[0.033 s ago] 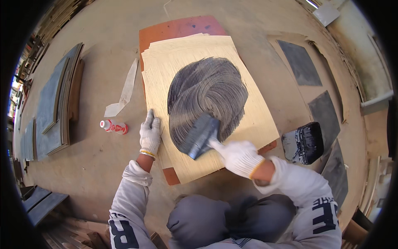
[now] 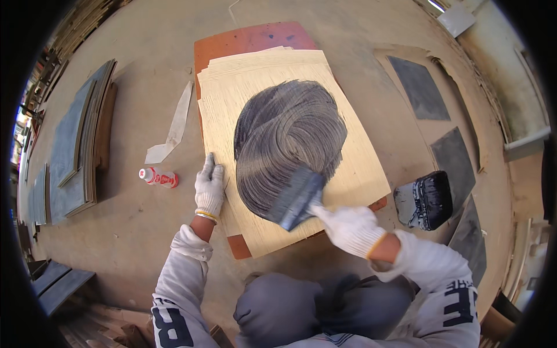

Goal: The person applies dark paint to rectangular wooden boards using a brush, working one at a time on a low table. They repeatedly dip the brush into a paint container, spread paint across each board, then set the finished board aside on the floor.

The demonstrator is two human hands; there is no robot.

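My gloved right hand [image 2: 351,228] grips the handle of a wide, flat paintbrush [image 2: 297,199], its bristles dark. The brush lies against the lower part of a swirled black paint patch [image 2: 281,130] on a pale wood-grain sheet [image 2: 360,174]. That sheet tops a slightly fanned stack. Flat on the stack's left edge rests my gloved left hand [image 2: 209,188], its fingers stretched out and holding nothing. Under the stack shows a reddish-brown board [image 2: 255,37]. To the right of the sheet stands a black-smeared paint container [image 2: 432,200].
A red-and-white bottle [image 2: 159,177] lies on the floor left of my left hand, below a pale torn strip [image 2: 174,130]. Dark-faced boards [image 2: 72,151] are stacked at far left. Several dark sheets [image 2: 420,90] lie along the right side. My bent knees [image 2: 278,307] are close below the stack.
My right hand and the brush have shifted right and slightly toward me across the lower paint patch. My left hand stays in place.
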